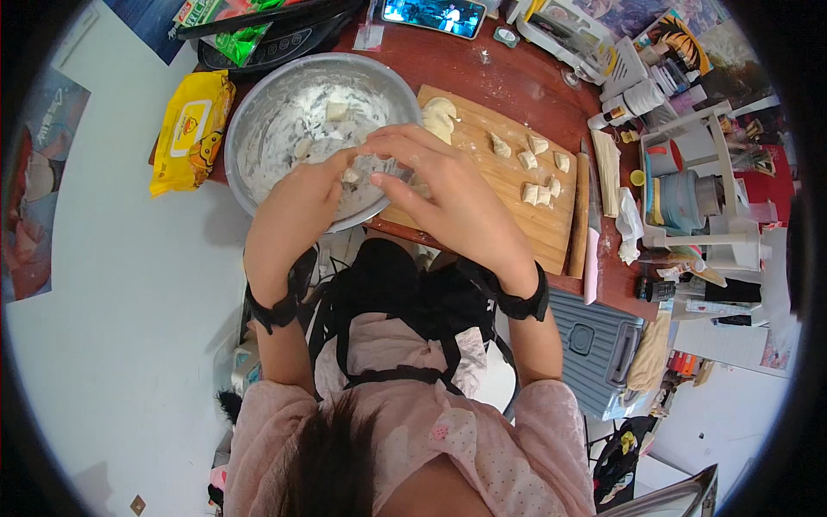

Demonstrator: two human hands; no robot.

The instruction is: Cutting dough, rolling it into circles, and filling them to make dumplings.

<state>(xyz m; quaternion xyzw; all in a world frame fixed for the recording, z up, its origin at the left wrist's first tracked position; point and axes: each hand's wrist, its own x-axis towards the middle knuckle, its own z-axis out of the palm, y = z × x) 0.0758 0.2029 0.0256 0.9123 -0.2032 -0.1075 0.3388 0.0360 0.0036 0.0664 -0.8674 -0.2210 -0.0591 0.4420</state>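
Both my hands meet over the near right part of a floured metal bowl (271, 110). My left hand (303, 194) has its fingertips close to those of my right hand (433, 174), whose thumb and fingers are bent apart. Whether anything lies between the fingertips is not clear. A few pieces of dough (336, 112) lie inside the bowl. To its right, a wooden cutting board (478, 187) bears a larger lump of dough (439, 118) at its far left corner and several small cut dough pieces (528, 159). A wooden rolling pin (579, 216) lies along the board's right edge.
A knife with a pink handle (591, 265) lies right of the rolling pin. A yellow wipes pack (192, 132) is left of the bowl. Behind stand a phone (434, 16) and a black appliance (278, 48). A white rack (704, 240) with dishes stands at the right.
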